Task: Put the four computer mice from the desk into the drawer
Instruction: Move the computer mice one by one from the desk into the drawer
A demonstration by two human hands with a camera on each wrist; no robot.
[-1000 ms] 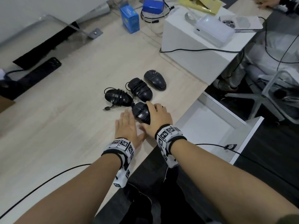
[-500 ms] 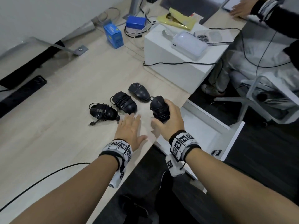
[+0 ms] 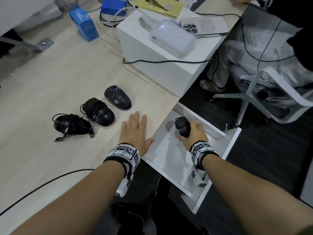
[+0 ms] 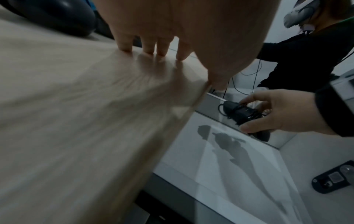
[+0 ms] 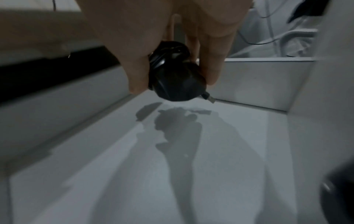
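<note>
My right hand grips a black cable-wrapped mouse and holds it above the floor of the open white drawer; the right wrist view shows this mouse pinched between thumb and fingers, its shadow on the drawer floor. Three black mice lie on the light wooden desk: a cable-wrapped one at the left, a second wrapped one, and one with no wrap behind it. My left hand lies flat and open on the desk edge, just right of them.
A white box with a clear case and a phone on top stands behind the drawer. Blue boxes and cables sit at the desk's back. A white chair and another person are at the right. A black cable crosses the near desk.
My right hand lifted one mouse off the desk and carried it right and down into the open drawer. My left hand stayed flat near the desk edge.
</note>
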